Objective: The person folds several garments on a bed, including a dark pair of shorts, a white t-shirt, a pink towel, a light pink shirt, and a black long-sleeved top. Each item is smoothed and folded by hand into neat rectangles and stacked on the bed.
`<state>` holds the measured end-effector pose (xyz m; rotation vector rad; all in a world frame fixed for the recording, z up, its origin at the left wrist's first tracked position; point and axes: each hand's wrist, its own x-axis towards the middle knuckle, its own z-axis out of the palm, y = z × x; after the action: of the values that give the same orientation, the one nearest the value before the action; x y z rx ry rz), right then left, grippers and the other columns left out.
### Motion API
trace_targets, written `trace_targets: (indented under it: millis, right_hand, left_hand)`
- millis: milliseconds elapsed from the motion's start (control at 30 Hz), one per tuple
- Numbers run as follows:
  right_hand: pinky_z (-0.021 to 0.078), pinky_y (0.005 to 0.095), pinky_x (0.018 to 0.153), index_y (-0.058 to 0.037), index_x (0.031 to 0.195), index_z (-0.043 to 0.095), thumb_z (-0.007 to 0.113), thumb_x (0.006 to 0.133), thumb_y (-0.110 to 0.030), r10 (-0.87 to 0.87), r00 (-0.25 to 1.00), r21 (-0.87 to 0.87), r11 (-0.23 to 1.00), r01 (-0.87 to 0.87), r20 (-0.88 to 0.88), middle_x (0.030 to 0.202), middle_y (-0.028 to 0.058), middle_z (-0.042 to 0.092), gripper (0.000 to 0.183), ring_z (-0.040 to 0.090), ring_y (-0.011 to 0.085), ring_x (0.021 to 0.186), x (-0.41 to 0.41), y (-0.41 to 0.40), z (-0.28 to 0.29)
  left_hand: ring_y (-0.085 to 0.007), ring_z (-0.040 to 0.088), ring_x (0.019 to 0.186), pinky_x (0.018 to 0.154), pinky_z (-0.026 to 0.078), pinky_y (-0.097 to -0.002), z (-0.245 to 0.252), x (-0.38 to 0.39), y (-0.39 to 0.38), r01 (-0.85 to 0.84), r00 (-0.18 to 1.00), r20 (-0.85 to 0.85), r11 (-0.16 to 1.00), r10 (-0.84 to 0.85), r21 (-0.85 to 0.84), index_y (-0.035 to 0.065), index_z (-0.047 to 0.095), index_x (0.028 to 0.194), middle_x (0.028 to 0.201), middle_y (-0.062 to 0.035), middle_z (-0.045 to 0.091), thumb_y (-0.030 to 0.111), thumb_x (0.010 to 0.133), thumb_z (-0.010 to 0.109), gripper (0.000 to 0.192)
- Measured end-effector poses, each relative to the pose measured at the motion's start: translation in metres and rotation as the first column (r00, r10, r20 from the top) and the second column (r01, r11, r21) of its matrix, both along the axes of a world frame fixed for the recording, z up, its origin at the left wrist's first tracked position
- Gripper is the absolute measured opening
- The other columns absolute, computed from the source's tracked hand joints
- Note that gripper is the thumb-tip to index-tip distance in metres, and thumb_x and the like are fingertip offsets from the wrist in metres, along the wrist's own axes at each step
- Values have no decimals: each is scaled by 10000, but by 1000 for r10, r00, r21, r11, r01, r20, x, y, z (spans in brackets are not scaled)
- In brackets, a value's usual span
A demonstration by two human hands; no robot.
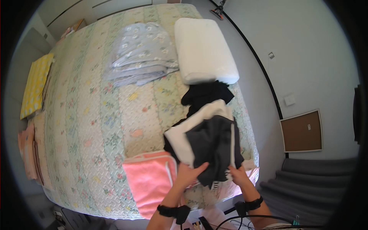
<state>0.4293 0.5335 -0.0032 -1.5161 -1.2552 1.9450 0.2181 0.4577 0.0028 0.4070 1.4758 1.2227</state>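
Observation:
My left hand [188,174] grips the near left edge of a dark grey and white garment [212,141], its thumb on the dark cloth. At the garment's near right edge, my right hand [238,174] pinches the fabric beside a white stripe. The garment lies spread and rumpled between both hands. Black clothing [207,93] shows beyond and beneath it. Left of my left hand lies a folded pink towel [151,179] with pale edging. Pink cloth [250,172] is partly visible behind my right hand.
On the floral quilted bedspread [112,115] lie a white pillow [204,49] and a folded grey-blue flowered quilt [143,54]. A yellow patterned cushion [37,84] and folded peach cloth [28,152] rest at the far left. A grey curtain [310,181] hangs at the right. Cables cross near my right forearm.

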Motion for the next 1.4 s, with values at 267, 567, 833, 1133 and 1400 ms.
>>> trace_targets:
  millis: [267, 567, 833, 1133, 1400]
  right_hand:
    - [443, 330, 865, -22, 1254, 448, 499, 733, -20, -84, 845, -185, 960, 211, 528, 1107, 137, 532, 523, 545, 253, 967, 140, 86, -108]
    - [420, 382, 892, -78, 1202, 490, 565, 702, -3, -246, 881, 506, 862, 9, 403, 1219, 119, 442, 512, 448, 260, 1132, 107, 139, -65]
    - [443, 285, 877, -8, 1119, 541, 545, 785, 42, 25, 999, 356, 934, -30, 19, 1033, 98, 596, 338, 576, 195, 995, 50, 146, -60]
    - [428, 348, 918, -110, 1384, 274, 518, 918, -176, -7, 832, -403, 877, -261, -555, 1275, 123, 452, 530, 487, 214, 1144, -62, 68, -70]
    - [427, 204, 644, -21, 1193, 474, 669, 825, -203, 332, 880, -373, 811, -450, -338, 722, -16, 571, 454, 559, 84, 714, -91, -7, -100]
  left_hand:
    - [-325, 573, 969, 843, 448, -374, -122, 80, 103, 130, 930, -314, 971, -189, -199, -56, 500, 1163, 1072, -230, 574, 256, 689, 755, 622]
    - [-343, 442, 1046, 921, 357, -437, -103, -2, 209, 156, 234, -970, 987, -65, -28, 72, 555, 1105, 1092, -152, 481, 153, 661, 703, 475]
    - [-220, 540, 984, 904, 428, -413, -35, -53, 159, -494, 849, 340, 835, 404, 242, 84, 545, 1091, 1038, -86, 577, 237, 918, 489, 238]
    - [-310, 514, 1142, 998, 400, -439, -7, -64, -85, -813, 521, 573, 572, 633, 108, -21, 476, 1244, 1254, -183, 510, 282, 920, 382, 454]
    - [-249, 562, 1078, 944, 442, -415, -29, -13, -165, -802, 374, 472, 534, 798, -267, 24, 531, 1175, 1161, -106, 590, 378, 899, 509, 449]
